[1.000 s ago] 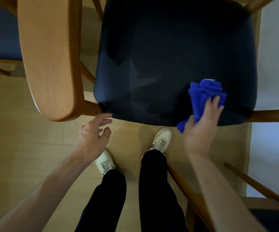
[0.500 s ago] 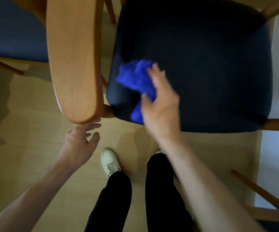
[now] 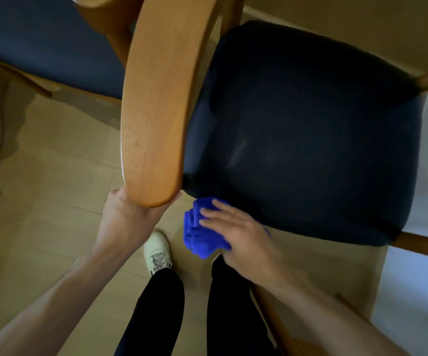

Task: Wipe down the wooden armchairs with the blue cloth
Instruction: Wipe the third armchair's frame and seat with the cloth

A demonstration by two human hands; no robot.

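A wooden armchair with a dark navy seat (image 3: 310,124) fills the view. Its broad wooden armrest (image 3: 156,111) curves down the left side of the seat. My left hand (image 3: 125,219) grips the near tip of that armrest from below, and its fingers are mostly hidden behind the wood. The bunched blue cloth (image 3: 197,240) lies against the seat's front left corner and hangs over the edge. My right hand (image 3: 238,229) presses on the cloth with straight, spread fingers.
A second armchair with a navy seat (image 3: 41,47) stands close on the upper left. Wooden rails (image 3: 423,245) stick out to the right of the seat beside a pale wall. Another chair's frame (image 3: 272,312) is at the lower right. My feet stand on the wood floor (image 3: 41,201).
My right hand swept the cloth from the seat's front right to its left side, then down to the front left corner. My left hand rose and took hold of the armrest tip.
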